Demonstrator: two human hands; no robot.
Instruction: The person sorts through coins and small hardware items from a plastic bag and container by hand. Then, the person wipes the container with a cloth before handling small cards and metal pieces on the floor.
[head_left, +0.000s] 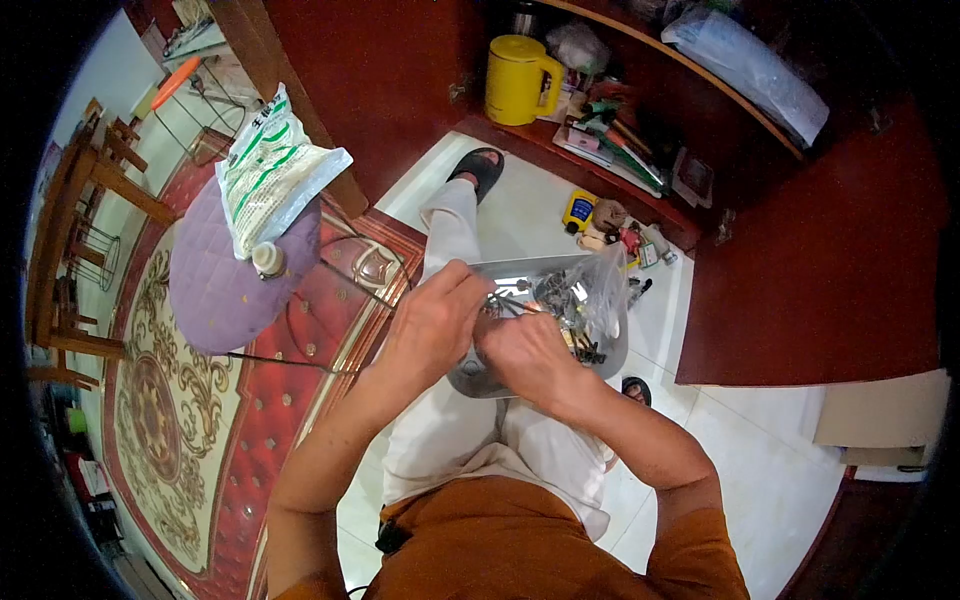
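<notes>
Grey bin [470,380] over lap, both hands at it

Shows left hand [435,325] and right hand [530,350] close together over bin's left part, fingers curled narrow; cannot tell what, if anything, is gripped. Thin dark pieces [512,303] near fingertips. Clear plastic bag [605,290] at bin's right side, near small mixed parts [588,347]. Yellow jug [515,82] in cabinet; white-green packet [275,180] on purple cushion [215,270].

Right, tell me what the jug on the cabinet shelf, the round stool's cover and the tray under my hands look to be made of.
Yellow jug: probably glossy plastic, from its bright highlights and smooth, even colour.
Stool cover: quilted fabric, matt, with stitched diamond lines.
Tray: smooth and grey, perhaps metal or plastic; its look leaves that open.
</notes>
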